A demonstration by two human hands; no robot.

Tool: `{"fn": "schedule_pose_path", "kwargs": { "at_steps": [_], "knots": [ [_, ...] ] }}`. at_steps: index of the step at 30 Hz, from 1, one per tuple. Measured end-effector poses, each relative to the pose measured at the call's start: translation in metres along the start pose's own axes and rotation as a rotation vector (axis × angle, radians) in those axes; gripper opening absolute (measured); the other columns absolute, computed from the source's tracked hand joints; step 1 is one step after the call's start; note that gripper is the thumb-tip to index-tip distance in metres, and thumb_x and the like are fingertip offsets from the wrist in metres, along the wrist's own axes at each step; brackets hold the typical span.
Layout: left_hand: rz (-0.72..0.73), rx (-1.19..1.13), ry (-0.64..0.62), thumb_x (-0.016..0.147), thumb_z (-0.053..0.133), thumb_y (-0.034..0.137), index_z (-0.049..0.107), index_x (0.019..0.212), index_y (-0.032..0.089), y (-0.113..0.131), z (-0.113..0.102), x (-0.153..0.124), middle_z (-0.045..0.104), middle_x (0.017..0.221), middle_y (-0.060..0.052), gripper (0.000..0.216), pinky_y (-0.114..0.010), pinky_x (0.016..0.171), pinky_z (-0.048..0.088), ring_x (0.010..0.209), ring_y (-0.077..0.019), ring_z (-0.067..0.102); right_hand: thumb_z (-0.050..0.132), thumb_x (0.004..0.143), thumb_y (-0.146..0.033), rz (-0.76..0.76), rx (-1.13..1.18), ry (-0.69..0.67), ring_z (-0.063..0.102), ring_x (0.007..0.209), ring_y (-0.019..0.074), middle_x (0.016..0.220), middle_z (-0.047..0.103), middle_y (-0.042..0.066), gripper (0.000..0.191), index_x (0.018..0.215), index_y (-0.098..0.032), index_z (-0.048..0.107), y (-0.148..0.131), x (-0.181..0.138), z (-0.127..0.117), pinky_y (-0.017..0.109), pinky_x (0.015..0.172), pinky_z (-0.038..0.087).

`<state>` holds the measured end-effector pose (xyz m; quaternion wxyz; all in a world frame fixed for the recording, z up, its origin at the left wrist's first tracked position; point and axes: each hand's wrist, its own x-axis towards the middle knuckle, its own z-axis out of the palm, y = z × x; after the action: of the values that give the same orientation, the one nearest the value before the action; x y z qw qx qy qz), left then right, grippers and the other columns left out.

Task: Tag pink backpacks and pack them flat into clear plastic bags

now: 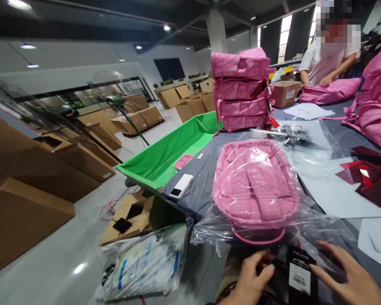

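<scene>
A pink backpack [257, 186] lies in a clear plastic bag [206, 228] at the near edge of the table, its strap loop toward me. Below it hangs a black tag [300, 275] with a white barcode label, between my hands. To its left is my left hand [252, 277], fingers curled in and thumb pressed toward them; what they hold, if anything, I cannot make out. On the other side my right hand [352, 273] has its fingers spread, with the thumb tip at the tag's edge and the bag's loose plastic close by.
Pink backpacks are stacked [241, 91] behind the bagged one. A white phone [181, 186] lies left, beside a green fabric bin [168, 156]. Red plastic pieces [368, 173] and white sheets lie right. A co-worker [328, 55] handles another backpack across the table. Cardboard boxes [28, 190] stand left.
</scene>
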<state>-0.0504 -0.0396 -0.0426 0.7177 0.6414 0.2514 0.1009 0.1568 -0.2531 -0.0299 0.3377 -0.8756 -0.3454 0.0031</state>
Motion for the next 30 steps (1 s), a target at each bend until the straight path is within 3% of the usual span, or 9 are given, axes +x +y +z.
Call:
{"fn": "schedule_pose_path", "kwargs": {
  "at_steps": [3, 7, 10, 13, 17, 21, 23, 26, 30],
  "knots": [
    [0.018, 0.225, 0.006, 0.079, 0.069, 0.053, 0.070, 0.122, 0.016, 0.010, 0.040, 0.020, 0.068, 0.078, -0.004, 0.057, -0.033, 0.076, 0.047, 0.073, -0.0192, 0.057, 0.058, 0.078, -0.059, 0.010, 0.009, -0.136, 0.076, 0.092, 0.0287, 0.110, 0.077, 0.007, 0.060, 0.127, -0.025, 0.066, -0.026, -0.008, 0.003, 0.036, 0.071, 0.063],
    [-0.032, 0.011, -0.037, 0.069, 0.075, 0.059, 0.070, 0.091, 0.015, 0.027, 0.061, 0.041, 0.057, 0.069, -0.001, 0.050, -0.030, 0.066, 0.039, 0.064, -0.0148, 0.046, 0.042, 0.085, -0.056, 0.149, -0.017, -0.205, 0.073, 0.062, 0.0295, 0.068, 0.073, 0.001, 0.055, 0.126, -0.029, 0.065, -0.021, -0.015, -0.007, 0.036, 0.051, 0.055],
    [-0.042, -0.096, -0.096, 0.060, 0.079, 0.070, 0.060, 0.067, 0.016, 0.037, 0.060, 0.038, 0.049, 0.063, 0.002, 0.057, -0.027, 0.059, 0.029, 0.060, -0.0107, 0.037, 0.045, 0.086, -0.063, 0.145, 0.125, -0.239, 0.074, 0.069, 0.0274, 0.077, 0.076, 0.004, 0.046, 0.104, -0.029, 0.071, -0.017, -0.017, -0.015, 0.033, 0.061, 0.057],
    [-0.077, -0.066, -0.035, 0.052, 0.082, 0.075, 0.050, 0.056, 0.019, 0.045, 0.053, 0.027, 0.038, 0.055, 0.007, 0.065, -0.026, 0.058, 0.024, 0.057, -0.0087, 0.030, 0.048, 0.087, -0.069, 0.141, 0.318, -0.353, 0.071, 0.073, 0.0232, 0.083, 0.076, 0.005, 0.050, 0.094, -0.025, 0.071, -0.026, -0.014, -0.020, 0.028, 0.068, 0.057],
    [-0.125, -0.084, -0.018, 0.048, 0.082, 0.080, 0.049, 0.053, 0.018, 0.052, 0.049, 0.020, 0.042, 0.052, 0.006, 0.070, -0.026, 0.058, 0.026, 0.055, -0.0083, 0.032, 0.052, 0.084, -0.075, 0.203, 0.443, -0.438, 0.068, 0.073, 0.0228, 0.080, 0.074, 0.005, 0.059, 0.094, -0.021, 0.073, -0.038, -0.013, -0.024, 0.027, 0.067, 0.056],
    [-0.145, -0.101, -0.081, 0.050, 0.082, 0.079, 0.051, 0.055, 0.019, 0.051, 0.060, 0.029, 0.047, 0.055, 0.004, 0.068, -0.026, 0.058, 0.028, 0.055, -0.0094, 0.035, 0.053, 0.086, -0.074, 0.292, 0.620, -0.475, 0.072, 0.094, 0.0279, 0.101, 0.076, 0.009, 0.060, 0.107, -0.022, 0.075, -0.041, -0.018, -0.029, 0.033, 0.085, 0.059],
    [-0.067, 0.022, -0.070, 0.058, 0.081, 0.074, 0.051, 0.054, 0.019, 0.045, 0.067, 0.034, 0.045, 0.055, 0.004, 0.063, -0.027, 0.057, 0.027, 0.056, -0.0105, 0.036, 0.049, 0.085, -0.077, 0.358, 0.639, -0.421, 0.070, 0.105, 0.0305, 0.109, 0.076, 0.010, 0.066, 0.110, -0.021, 0.075, -0.041, -0.022, -0.028, 0.037, 0.094, 0.057],
    [0.128, 0.427, -0.099, 0.079, 0.076, 0.057, 0.057, 0.055, 0.019, 0.032, 0.069, 0.037, 0.052, 0.057, 0.001, 0.049, -0.029, 0.057, 0.027, 0.057, -0.0139, 0.044, 0.057, 0.077, -0.079, 0.342, 0.557, -0.351, 0.071, 0.105, 0.0327, 0.106, 0.077, 0.010, 0.065, 0.099, -0.021, 0.077, -0.040, -0.029, -0.020, 0.038, 0.094, 0.057],
    [0.639, 1.011, -0.181, 0.092, 0.068, 0.041, 0.070, 0.074, 0.019, 0.040, 0.058, 0.036, 0.068, 0.072, -0.009, 0.029, -0.031, 0.059, 0.037, 0.066, -0.0217, 0.060, 0.063, 0.077, -0.068, 0.230, 0.357, -0.270, 0.074, 0.072, 0.0260, 0.076, 0.076, 0.004, 0.045, 0.085, -0.024, 0.073, -0.030, -0.051, -0.005, 0.028, 0.067, 0.060]
  ]
}}
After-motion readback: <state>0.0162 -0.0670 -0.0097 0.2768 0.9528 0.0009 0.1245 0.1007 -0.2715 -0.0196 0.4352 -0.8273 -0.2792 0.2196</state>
